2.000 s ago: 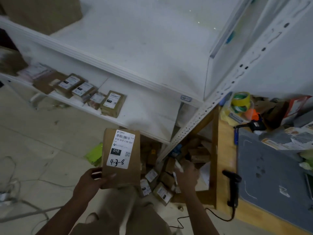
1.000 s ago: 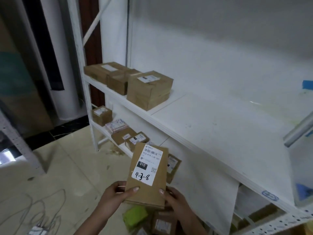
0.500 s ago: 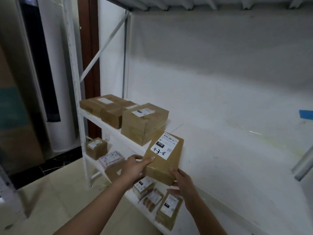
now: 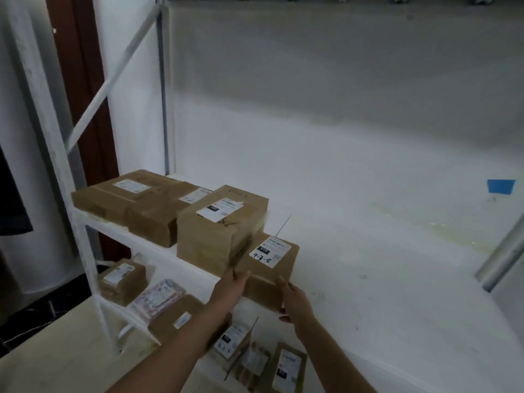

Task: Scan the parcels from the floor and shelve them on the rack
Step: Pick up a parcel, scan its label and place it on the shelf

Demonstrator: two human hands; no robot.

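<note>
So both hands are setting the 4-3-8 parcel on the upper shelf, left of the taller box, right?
No. The head view shows the 4-3-8 parcel right of the taller box, not left. The left hand and right hand do hold it on the upper shelf.

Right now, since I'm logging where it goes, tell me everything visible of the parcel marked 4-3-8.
The parcel is a flat brown cardboard box, closed, lying label-up at the front edge of the white shelf. Its white label shows print, a black 010 patch and handwritten 4-3-8. One side sits close against a taller box. The left hand and right hand hold its near end. Whether it rests fully is unclear.
</note>
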